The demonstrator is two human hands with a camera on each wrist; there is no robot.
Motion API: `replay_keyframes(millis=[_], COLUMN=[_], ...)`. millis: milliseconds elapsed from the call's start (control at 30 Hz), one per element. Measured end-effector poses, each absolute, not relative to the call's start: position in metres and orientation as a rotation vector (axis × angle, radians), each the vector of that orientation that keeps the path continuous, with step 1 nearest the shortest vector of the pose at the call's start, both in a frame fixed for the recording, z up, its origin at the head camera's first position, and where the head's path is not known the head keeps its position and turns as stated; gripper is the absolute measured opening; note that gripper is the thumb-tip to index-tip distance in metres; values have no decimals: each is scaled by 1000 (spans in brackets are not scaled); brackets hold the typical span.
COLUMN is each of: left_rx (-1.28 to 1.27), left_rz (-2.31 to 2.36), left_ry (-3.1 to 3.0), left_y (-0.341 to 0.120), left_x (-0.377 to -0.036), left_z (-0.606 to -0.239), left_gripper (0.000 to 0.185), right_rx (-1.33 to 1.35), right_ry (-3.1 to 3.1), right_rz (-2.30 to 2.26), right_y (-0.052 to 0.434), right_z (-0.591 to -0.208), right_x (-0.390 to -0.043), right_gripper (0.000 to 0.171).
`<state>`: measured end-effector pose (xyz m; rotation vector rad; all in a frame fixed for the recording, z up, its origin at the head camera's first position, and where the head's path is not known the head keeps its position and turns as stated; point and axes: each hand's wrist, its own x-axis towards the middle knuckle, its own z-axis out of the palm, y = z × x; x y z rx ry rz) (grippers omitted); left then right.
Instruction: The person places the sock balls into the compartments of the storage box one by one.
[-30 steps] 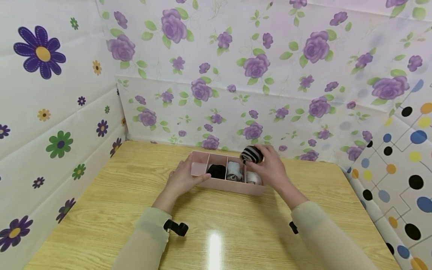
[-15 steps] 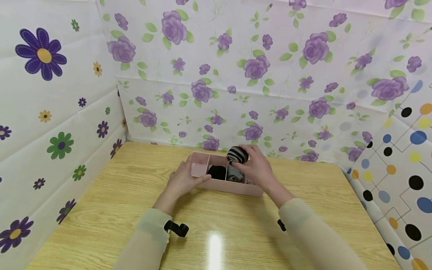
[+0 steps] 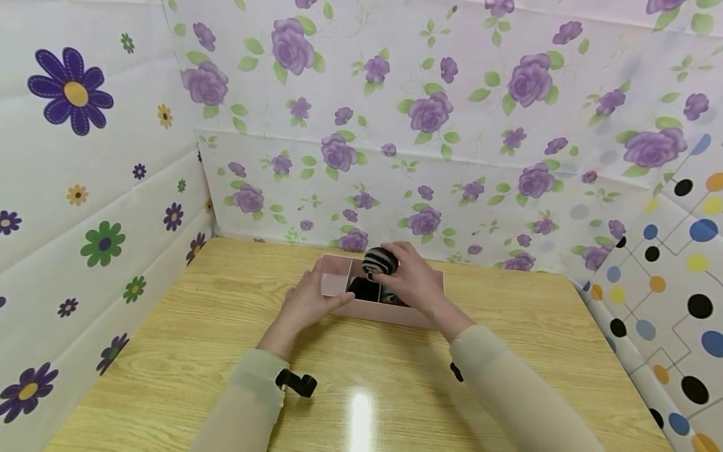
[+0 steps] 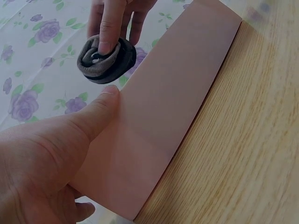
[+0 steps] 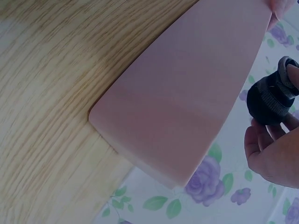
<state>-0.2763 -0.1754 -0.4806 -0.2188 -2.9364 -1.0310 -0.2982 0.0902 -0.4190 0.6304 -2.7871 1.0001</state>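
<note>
A rolled-up sock (image 3: 377,262) with black and grey stripes is pinched between the thumb and fingers of my right hand (image 3: 417,279), raised over the pink divided box (image 3: 390,312). The left wrist view shows the coiled end of this sock (image 4: 100,63) facing the camera, above the box's rim. My left hand (image 3: 307,302) grips the left end of the box, its thumb lying on the front rim. A black rolled sock (image 3: 365,289) sits in the second compartment from the left. Next to it, a grey rolled sock (image 3: 390,297) is partly hidden by my right hand, which also covers the right-end compartment.
The box stands on a wood-grain table (image 3: 350,370), near its back edge. Behind the table hangs a flowered cloth (image 3: 390,176). Patterned sheets close off the left and right sides. Light glares on the table's front part.
My right hand has carried the striped sock leftward, from above the box's right end to above the black sock, now covering the right-hand compartments. My left hand has kept its place on the box.
</note>
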Motion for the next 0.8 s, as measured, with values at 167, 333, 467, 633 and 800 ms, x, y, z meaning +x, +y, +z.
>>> replay_keyframes(millis=[167,333,467,633,800], left_rx=[-219,-218,-217,-228,-236], left_rz=[-1029,-1025,-1021,-1029,-1028], left_ry=[-2933,-2946,-2963,-2950,-2933], left_y=[-176,-176,-176,-176,-177], left_x=[-276,-275,-275,-275,-275], left_z=[-480,-479,-478,-478,-477], left_gripper=[125,126,126,125,124], right_rx=[633,619,613,646,698], right_ry=[-2805,-2829,-2852,-2847,-2841], right_rz=[1020,1012,991,994,996], right_y=[82,73,66,57,50], right_z=[-420,-421,-424,-425,-424], right_x=[-299,-303,-306,-310,-313], right_gripper=[72,73,74,74,72])
